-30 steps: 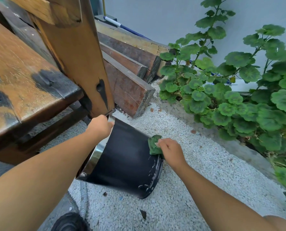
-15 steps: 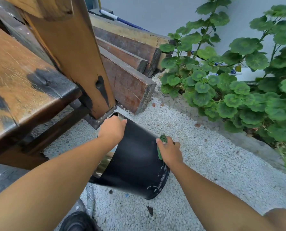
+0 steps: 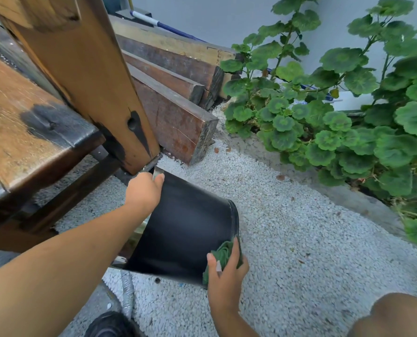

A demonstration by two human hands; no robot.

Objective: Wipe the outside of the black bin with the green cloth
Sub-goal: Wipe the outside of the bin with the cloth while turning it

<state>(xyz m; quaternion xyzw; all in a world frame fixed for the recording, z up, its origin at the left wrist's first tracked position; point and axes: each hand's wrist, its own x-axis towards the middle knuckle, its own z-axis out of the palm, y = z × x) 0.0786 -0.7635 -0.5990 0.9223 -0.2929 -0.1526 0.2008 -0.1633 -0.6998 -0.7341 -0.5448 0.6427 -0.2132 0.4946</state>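
Observation:
The black bin (image 3: 185, 229) lies tipped on its side on white gravel, its metal rim toward the bench and its base toward the right. My left hand (image 3: 143, 192) grips the rim at the upper left. Low on the bin's side, close to the base, my right hand (image 3: 224, 276) presses the crumpled green cloth (image 3: 223, 254) against the black surface. Part of the cloth is hidden under my fingers.
A wooden bench (image 3: 32, 132) with a thick leg (image 3: 100, 88) stands at the left, touching the bin's rim area. Stacked timber beams (image 3: 176, 93) lie behind. Leafy green plants (image 3: 348, 122) fill the right side. A grey corrugated hose (image 3: 127, 293) and a dark shoe (image 3: 110, 324) are below.
My right hand slid the green cloth down the bin's side, from the upper part toward the lower edge by the base. The bin rolled slightly; my left hand stayed on the rim.

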